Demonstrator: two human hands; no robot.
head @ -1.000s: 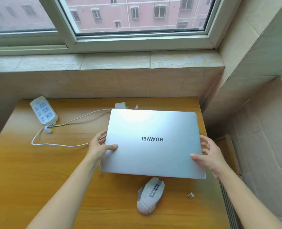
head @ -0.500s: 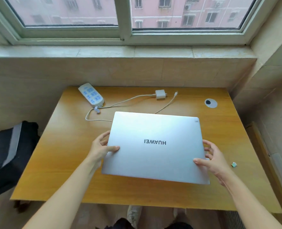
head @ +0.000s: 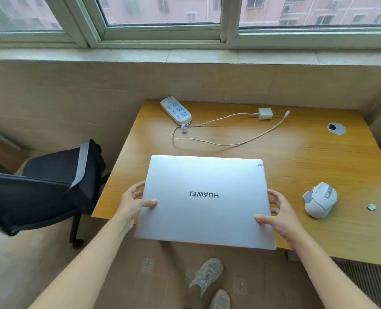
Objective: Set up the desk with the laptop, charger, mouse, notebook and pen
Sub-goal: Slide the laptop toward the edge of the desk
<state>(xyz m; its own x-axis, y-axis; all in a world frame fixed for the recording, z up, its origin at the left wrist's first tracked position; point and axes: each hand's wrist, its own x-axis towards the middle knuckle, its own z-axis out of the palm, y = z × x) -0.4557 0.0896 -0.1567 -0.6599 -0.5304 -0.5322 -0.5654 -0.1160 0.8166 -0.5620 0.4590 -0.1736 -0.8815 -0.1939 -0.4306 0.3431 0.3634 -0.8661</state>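
Two hands (head: 132, 204) (head: 278, 216) gripping laptop (head: 205, 204), possibly lifted off desk (head: 296, 157)

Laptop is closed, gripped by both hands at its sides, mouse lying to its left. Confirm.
Not quite: the head view shows the mouse to the right of the laptop, not its left. The rest holds: closed, with left hand and right hand gripping its sides.

Left hand (head: 132, 202) and right hand (head: 278, 216) are partly hidden beneath the laptop (head: 205, 210); the chair (head: 40, 192) is cut off at left.
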